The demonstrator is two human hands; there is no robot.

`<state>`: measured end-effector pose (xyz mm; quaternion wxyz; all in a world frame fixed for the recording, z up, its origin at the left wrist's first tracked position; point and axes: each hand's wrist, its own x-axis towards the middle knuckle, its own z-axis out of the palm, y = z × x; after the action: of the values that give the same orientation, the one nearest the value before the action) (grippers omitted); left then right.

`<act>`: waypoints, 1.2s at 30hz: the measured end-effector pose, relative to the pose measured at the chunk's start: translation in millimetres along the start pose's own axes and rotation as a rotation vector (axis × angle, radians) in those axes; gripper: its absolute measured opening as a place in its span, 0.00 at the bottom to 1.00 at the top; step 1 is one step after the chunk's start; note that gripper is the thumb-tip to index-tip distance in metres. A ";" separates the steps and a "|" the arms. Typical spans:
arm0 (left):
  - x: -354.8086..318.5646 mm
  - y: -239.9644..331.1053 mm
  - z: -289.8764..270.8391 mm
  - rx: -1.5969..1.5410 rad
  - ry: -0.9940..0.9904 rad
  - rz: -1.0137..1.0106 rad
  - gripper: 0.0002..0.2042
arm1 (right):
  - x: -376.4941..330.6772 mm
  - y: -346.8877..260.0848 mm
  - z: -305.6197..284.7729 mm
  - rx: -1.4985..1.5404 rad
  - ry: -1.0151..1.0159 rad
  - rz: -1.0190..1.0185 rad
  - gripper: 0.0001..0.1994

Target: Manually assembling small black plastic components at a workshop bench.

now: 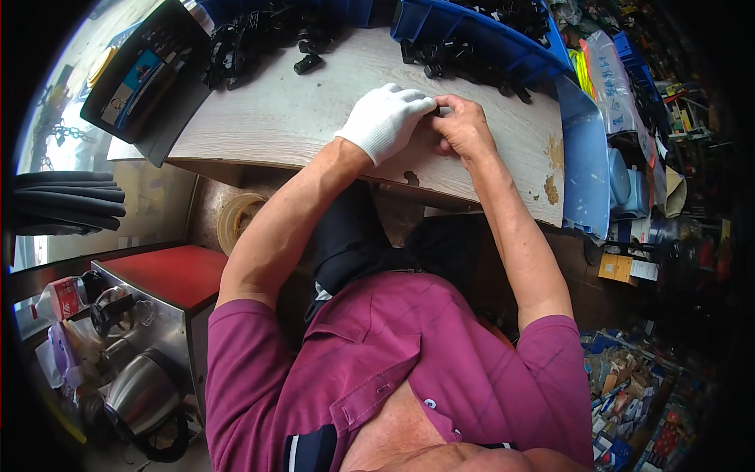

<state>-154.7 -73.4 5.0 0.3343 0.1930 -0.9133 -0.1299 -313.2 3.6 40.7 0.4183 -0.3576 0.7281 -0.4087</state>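
My left hand [385,119], in a white knit glove, meets my bare right hand [465,127] above the pale wood-grain table [275,118]. Both sets of fingertips are pinched together around a small black part [437,112]. Most of it is hidden by the fingers, so its exact kind cannot be made out. Beyond the left hand lies a single black plastic piece [307,64], with a heap of similar black pieces [232,63] farther left. Another row of black pieces [464,63] lies past my right hand, along a blue plastic bin [487,49].
A screen in a dark housing [141,79] stands at the table's left end. A blue panel [586,157] borders the right end. At lower left are a red-topped cabinet [169,275] and a metal kettle [145,389]. Cluttered goods [629,393] fill the right side.
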 end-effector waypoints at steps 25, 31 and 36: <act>-21.8 -82.4 -66.1 0.709 0.152 -0.528 0.14 | -20.4 10.2 -45.9 0.360 0.141 0.015 0.16; -27.4 -93.4 -55.3 0.671 0.194 -0.382 0.09 | 3.7 37.1 -149.6 0.513 0.711 0.043 0.14; -17.4 -90.1 -61.0 0.515 0.044 -0.496 0.15 | 15.6 50.3 -174.6 0.437 0.768 0.078 0.17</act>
<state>-78.2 -152.7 7.6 0.2524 0.4895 -0.8341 0.0317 -485.8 62.5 45.9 0.1982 -0.0552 0.7402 -0.6402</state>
